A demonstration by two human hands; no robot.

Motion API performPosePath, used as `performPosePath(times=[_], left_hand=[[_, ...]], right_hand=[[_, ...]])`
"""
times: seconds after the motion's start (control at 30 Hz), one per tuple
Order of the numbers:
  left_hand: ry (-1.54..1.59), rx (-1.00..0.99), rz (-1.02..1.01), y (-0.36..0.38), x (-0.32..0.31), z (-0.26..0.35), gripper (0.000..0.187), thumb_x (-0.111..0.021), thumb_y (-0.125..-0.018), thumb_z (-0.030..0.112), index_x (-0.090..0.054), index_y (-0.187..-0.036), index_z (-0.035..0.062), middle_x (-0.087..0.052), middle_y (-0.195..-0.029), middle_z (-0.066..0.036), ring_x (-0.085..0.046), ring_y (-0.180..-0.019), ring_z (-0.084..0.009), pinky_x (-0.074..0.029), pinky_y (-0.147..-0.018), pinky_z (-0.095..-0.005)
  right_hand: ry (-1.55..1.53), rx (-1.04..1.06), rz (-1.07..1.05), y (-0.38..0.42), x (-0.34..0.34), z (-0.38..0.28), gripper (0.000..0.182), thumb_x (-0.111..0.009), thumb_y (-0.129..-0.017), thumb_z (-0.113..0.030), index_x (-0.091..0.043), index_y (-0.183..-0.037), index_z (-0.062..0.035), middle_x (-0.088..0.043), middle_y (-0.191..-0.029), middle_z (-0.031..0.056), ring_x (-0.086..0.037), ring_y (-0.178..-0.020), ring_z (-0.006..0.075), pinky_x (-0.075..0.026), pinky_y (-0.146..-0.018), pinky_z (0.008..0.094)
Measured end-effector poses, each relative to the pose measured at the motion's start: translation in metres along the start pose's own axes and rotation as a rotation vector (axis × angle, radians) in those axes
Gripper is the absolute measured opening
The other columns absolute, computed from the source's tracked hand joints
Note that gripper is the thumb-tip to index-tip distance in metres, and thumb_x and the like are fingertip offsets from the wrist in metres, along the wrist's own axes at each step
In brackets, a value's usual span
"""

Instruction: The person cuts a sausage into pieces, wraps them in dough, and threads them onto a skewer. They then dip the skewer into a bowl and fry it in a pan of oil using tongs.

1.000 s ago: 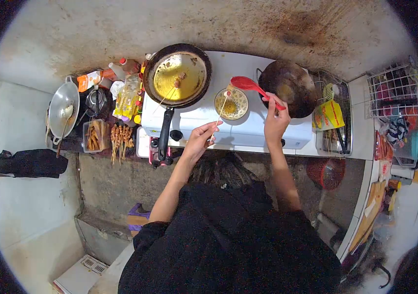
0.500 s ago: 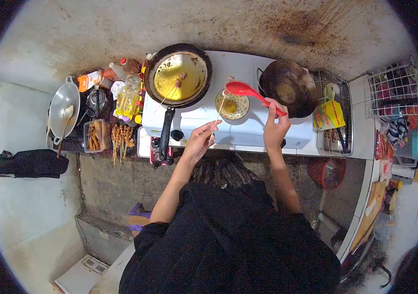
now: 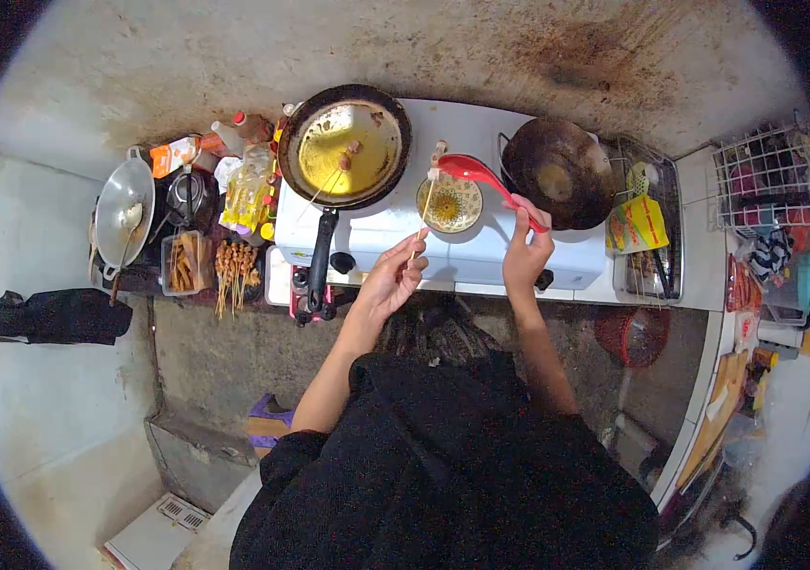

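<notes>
My left hand [image 3: 397,275] is closed on the lower end of a wooden skewer [image 3: 429,207], which points up with pale pieces of food [image 3: 437,161] at its top. My right hand [image 3: 527,249] grips the handle of a red spoon [image 3: 467,168], and the spoon's bowl is beside the food on the skewer. Beneath them a small patterned bowl [image 3: 452,205] stands on the white stove. In the frying pan [image 3: 395,169] to the left, more skewered food [image 3: 346,161] lies in yellow oil.
A dark wok [image 3: 566,171] sits on the stove's right side. Farther left are a tub of food [image 3: 188,263], a bunch of skewers [image 3: 236,271] and a silver wok [image 3: 126,211]. A yellow packet [image 3: 650,224] rests on the rack at right.
The skewer's food now shows more fully beside the spoon, slightly farther left and up. My right hand has shifted a little left and down with the spoon.
</notes>
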State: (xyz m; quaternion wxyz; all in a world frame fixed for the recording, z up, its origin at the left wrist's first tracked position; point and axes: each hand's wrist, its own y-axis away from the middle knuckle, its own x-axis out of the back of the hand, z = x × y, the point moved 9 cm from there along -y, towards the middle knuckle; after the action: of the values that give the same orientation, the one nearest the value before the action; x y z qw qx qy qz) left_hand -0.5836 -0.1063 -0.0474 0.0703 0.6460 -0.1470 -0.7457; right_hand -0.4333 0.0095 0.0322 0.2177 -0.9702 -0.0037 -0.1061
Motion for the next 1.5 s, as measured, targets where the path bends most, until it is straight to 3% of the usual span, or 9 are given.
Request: performPosePath(times=[0.47, 0.7, 0.8, 0.83, 0.93, 1.13, 1.23, 1.4, 1.5], left_hand=[[-0.439, -0.070, 0.242, 0.003, 0.006, 0.005, 0.035, -0.046, -0.088, 0.007, -0.042, -0.122, -0.0007, -0.049, -0.080, 0.003, -0.044, -0.060, -0.0030, -0.037, -0.046, -0.0118], [-0.590, -0.114, 0.212, 0.003, 0.015, 0.007, 0.031, -0.046, -0.089, 0.010, -0.048, -0.118, 0.0000, -0.049, -0.077, 0.005, -0.043, -0.058, -0.0021, -0.036, -0.048, -0.0137], [-0.622, -0.137, 0.255, 0.008, 0.015, 0.012, 0.031, -0.047, -0.089, 0.013, -0.048, -0.117, -0.0002, -0.048, -0.077, 0.005, -0.042, -0.058, -0.0018, -0.035, -0.049, -0.0145], [-0.623, -0.137, 0.253, 0.008, 0.014, 0.012, 0.031, -0.047, -0.089, 0.013, -0.048, -0.117, -0.0002, -0.048, -0.077, 0.005, -0.042, -0.058, -0.0018, -0.035, -0.049, -0.0145], [-0.670, -0.151, 0.297, 0.014, 0.017, 0.016, 0.032, -0.048, -0.089, 0.016, -0.049, -0.116, -0.0004, -0.048, -0.077, 0.005, -0.041, -0.057, -0.0015, -0.033, -0.049, -0.0146], [-0.695, -0.189, 0.312, 0.018, 0.022, 0.026, 0.032, -0.049, -0.088, 0.017, -0.050, -0.116, 0.0005, -0.047, -0.076, 0.006, -0.039, -0.056, -0.0016, -0.031, -0.048, -0.0147], [-0.742, -0.220, 0.299, 0.020, 0.020, 0.033, 0.028, -0.051, -0.088, 0.021, -0.055, -0.112, 0.0068, -0.049, -0.076, 0.008, -0.043, -0.059, -0.0014, -0.036, -0.053, -0.0131], [-0.756, -0.212, 0.336, 0.019, 0.025, 0.032, 0.032, -0.050, -0.088, 0.018, -0.050, -0.116, 0.0019, -0.046, -0.077, 0.006, -0.039, -0.057, -0.0017, -0.031, -0.049, -0.0147], [-0.785, -0.202, 0.330, 0.019, 0.034, 0.030, 0.030, -0.050, -0.088, 0.021, -0.053, -0.114, 0.0047, -0.047, -0.078, 0.007, -0.041, -0.059, -0.0016, -0.033, -0.051, -0.0142]], right_hand=[[0.233, 0.200, -0.127, -0.007, -0.012, -0.043, 0.016, -0.051, -0.086, -0.010, -0.061, -0.094, -0.0025, -0.062, -0.082, 0.0054, -0.054, -0.080, 0.0145, -0.040, -0.076, 0.0273], [0.060, -0.025, 0.100, -0.019, 0.007, -0.009, 0.022, -0.045, -0.090, -0.018, -0.060, -0.093, -0.0025, -0.061, -0.078, 0.0047, -0.054, -0.071, 0.0108, -0.041, -0.065, 0.0249], [0.201, -0.066, 0.007, -0.023, 0.000, 0.016, 0.022, -0.045, -0.090, -0.019, -0.061, -0.091, -0.0034, -0.060, -0.074, 0.0041, -0.054, -0.069, 0.0106, -0.041, -0.063, 0.0254], [0.191, -0.090, -0.045, -0.022, -0.009, 0.027, 0.020, -0.047, -0.087, -0.019, -0.062, -0.089, -0.0054, -0.061, -0.077, 0.0073, -0.054, -0.076, 0.0235, -0.041, -0.074, 0.0336], [0.364, 0.255, -0.221, -0.007, -0.038, 0.019, 0.019, -0.048, -0.086, -0.018, -0.063, -0.091, -0.0056, -0.061, -0.080, 0.0090, -0.053, -0.076, 0.0265, -0.041, -0.074, 0.0352], [0.504, 0.016, -0.281, 0.021, -0.039, 0.056, 0.022, -0.047, -0.088, -0.020, -0.062, -0.090, -0.0046, -0.061, -0.079, 0.0092, -0.055, -0.077, 0.0218, -0.042, -0.070, 0.0328], [0.346, -0.261, -0.215, 0.031, -0.034, 0.099, 0.026, -0.043, -0.090, -0.023, -0.062, -0.090, -0.0038, -0.060, -0.074, 0.0061, -0.054, -0.068, 0.0154, -0.042, -0.061, 0.0287], [-0.075, -0.635, -0.219, 0.033, -0.032, 0.126, 0.030, -0.041, -0.092, -0.028, -0.061, -0.094, -0.0053, -0.057, -0.072, 0.0012, -0.046, -0.061, 0.0075, -0.038, -0.052, 0.0230], [-0.128, -0.472, -0.071, 0.007, -0.011, 0.100, 0.033, -0.038, -0.092, -0.028, -0.061, -0.091, -0.0040, -0.059, -0.073, 0.0017, -0.045, -0.066, 0.0082, -0.036, -0.062, 0.0239]])
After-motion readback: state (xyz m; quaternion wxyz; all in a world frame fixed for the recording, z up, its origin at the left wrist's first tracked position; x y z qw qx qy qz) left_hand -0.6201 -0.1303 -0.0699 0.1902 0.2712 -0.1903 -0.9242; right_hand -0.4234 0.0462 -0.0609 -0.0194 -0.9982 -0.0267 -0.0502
